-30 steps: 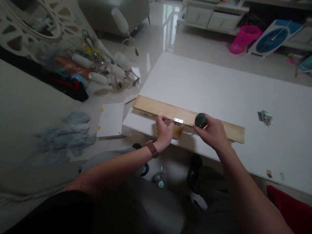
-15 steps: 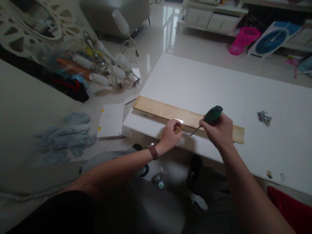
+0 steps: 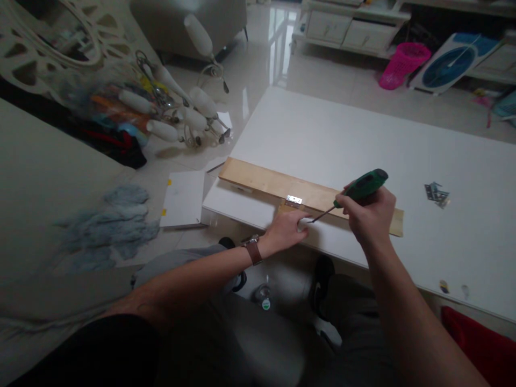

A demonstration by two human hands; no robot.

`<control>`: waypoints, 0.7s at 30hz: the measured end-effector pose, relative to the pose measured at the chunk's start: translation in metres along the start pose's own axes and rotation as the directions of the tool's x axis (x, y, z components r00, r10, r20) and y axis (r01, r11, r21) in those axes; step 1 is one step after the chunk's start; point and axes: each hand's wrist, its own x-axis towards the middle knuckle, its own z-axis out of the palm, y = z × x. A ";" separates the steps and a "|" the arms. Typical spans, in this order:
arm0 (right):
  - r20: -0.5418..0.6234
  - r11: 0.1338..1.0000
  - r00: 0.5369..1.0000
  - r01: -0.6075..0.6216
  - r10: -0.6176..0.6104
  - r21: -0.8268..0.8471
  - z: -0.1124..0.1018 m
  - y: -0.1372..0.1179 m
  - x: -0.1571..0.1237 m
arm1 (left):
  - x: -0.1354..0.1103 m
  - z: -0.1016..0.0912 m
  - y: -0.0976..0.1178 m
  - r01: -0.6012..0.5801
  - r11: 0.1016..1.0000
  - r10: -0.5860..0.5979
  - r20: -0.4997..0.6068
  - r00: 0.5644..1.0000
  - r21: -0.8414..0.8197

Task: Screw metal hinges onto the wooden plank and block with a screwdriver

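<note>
My right hand [image 3: 373, 215] grips a screwdriver [image 3: 365, 185] with a green and black handle, its shaft slanting down to the left. My left hand [image 3: 286, 227], wearing a brown-strapped watch, is at the screwdriver's tip, thumb and forefinger curved with a gap between them. Whether a tiny part sits at the tip is too small to tell. Just beyond the left hand, a metal hinge [image 3: 294, 200] lies against a long wooden board [image 3: 258, 180]. A small wooden piece [image 3: 285, 206] under the hinge is partly hidden by my left hand.
The board lies on a large white panel [image 3: 322, 129]. Several metal hinges [image 3: 436, 194] are piled at the right. Near the front edge lies a small dark and yellow piece [image 3: 444, 286]. A chandelier [image 3: 191, 115] and a grey cloth [image 3: 116, 226] are on the floor at left.
My left hand has moved down and right from the hinge to the screwdriver's tip, uncovering the hinge. My right hand has shifted slightly right, with the screwdriver tilted lower.
</note>
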 end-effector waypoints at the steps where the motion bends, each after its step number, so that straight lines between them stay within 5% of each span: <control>1: -0.001 1.000 1.000 -0.007 0.007 0.010 0.000 -0.001 0.000 | 0.000 0.001 -0.001 0.001 1.000 -0.001 0.008 1.000 -0.001; 21: 0.021 0.998 0.999 0.029 -0.030 0.050 0.003 -0.006 -0.005 | 0.001 0.000 -0.002 0.036 0.999 -0.034 0.036 0.999 -0.040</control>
